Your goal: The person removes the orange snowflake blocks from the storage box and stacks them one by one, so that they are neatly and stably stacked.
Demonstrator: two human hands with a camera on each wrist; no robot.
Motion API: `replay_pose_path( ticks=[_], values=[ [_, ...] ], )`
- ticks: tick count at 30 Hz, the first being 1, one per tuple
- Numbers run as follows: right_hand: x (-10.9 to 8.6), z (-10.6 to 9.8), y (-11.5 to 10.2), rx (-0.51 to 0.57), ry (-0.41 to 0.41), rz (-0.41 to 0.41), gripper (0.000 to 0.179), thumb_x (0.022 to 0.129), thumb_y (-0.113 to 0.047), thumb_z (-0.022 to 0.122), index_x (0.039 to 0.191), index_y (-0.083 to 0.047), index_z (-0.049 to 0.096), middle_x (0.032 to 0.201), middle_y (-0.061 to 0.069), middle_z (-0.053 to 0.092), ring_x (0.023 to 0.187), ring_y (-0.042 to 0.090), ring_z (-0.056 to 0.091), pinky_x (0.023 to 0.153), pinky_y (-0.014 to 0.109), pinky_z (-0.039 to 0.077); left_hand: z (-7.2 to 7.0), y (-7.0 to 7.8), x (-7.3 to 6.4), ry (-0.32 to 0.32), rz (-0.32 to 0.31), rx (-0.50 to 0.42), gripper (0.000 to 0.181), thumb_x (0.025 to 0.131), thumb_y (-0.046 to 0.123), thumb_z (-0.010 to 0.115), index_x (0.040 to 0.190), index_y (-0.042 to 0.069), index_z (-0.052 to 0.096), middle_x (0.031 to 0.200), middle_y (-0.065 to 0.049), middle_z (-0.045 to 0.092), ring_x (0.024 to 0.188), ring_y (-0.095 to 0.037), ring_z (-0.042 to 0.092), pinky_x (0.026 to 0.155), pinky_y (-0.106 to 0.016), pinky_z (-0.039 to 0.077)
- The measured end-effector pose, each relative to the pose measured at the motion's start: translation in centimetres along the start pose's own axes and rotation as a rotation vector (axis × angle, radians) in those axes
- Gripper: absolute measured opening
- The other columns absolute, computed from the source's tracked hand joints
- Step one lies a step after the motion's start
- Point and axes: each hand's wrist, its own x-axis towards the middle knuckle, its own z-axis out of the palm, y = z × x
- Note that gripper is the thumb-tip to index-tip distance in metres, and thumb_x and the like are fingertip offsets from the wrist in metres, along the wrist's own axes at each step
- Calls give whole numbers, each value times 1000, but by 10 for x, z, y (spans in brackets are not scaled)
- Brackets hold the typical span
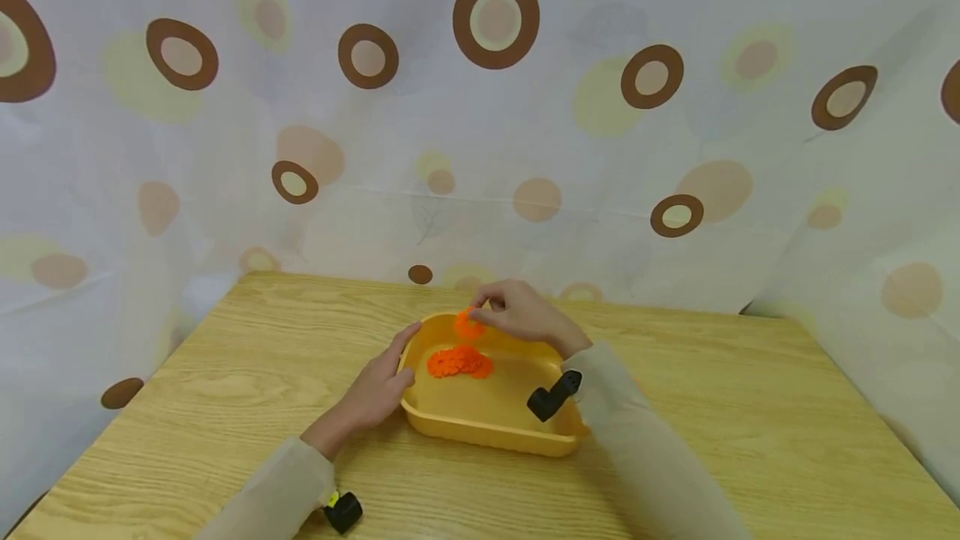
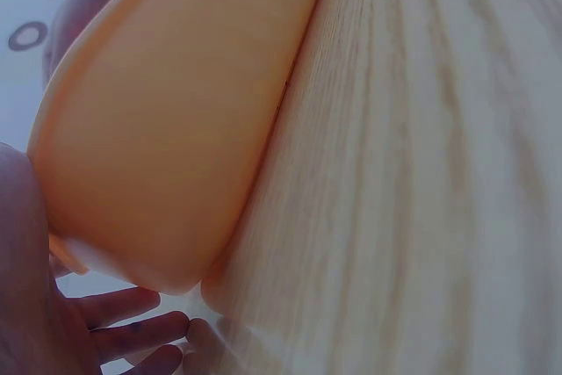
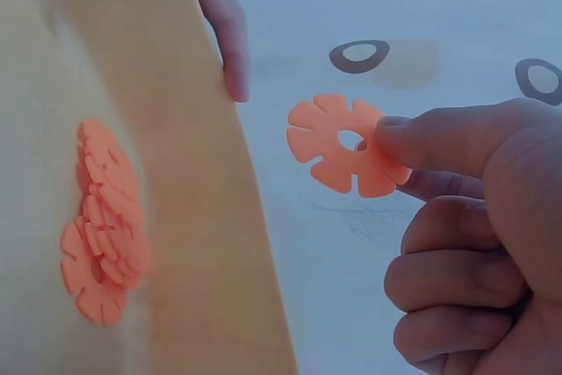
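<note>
Between thumb and forefinger, my right hand (image 1: pixel 525 315) pinches an orange slotted plastic disc (image 3: pixel 318 142), flower-shaped with a round hole in its middle. The disc is raised near the back rim of a yellow plastic tray (image 1: pixel 487 433). Inside the tray, toward its left, lies a small overlapping pile of similar orange discs (image 1: pixel 457 362). My left hand (image 1: pixel 375 392) holds the tray's left side, thumb over the rim and fingers along the outer wall. Seen from the left wrist, the tray's outer wall (image 2: pixel 176 120) hides the discs.
A light wooden table (image 1: pixel 225 390) carries the tray near its middle. Behind it hangs a pale curtain (image 1: pixel 420 123) with brown ring patterns. Black wrist cameras (image 1: pixel 343 512) sit on both sleeves, the right one overlapping the tray in the head view.
</note>
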Motion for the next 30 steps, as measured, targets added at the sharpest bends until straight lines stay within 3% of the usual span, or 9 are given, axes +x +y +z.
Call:
replay_pose_path(
  ticks=[10,19,30],
  values=[
    [-12,-11,2,26,36,58,16,94,-18,59,96,-9,72,50,-5,34,44,10,28,55,25,33,2,-1,0,7,-1,0,66,90,6,41,153,13,24,150,-19,39,117,-29,51,106,-53,35],
    [-26,-19,6,83,95,88,21,95,-21,58,100,-6,72,50,-4,36,41,8,28,56,28,40,3,-1,-1,7,-7,2,65,90,6,41,153,14,24,151,-19,38,123,-31,49,106,-55,34],
    [-37,-27,13,122,133,116,17,96,-19,57,94,-9,72,51,-2,38,44,11,29,53,26,34,1,1,-1,14,4,3,65,90,5,41,152,12,24,151,-20,38,123,-32,48,107,-55,33]
  ],
)
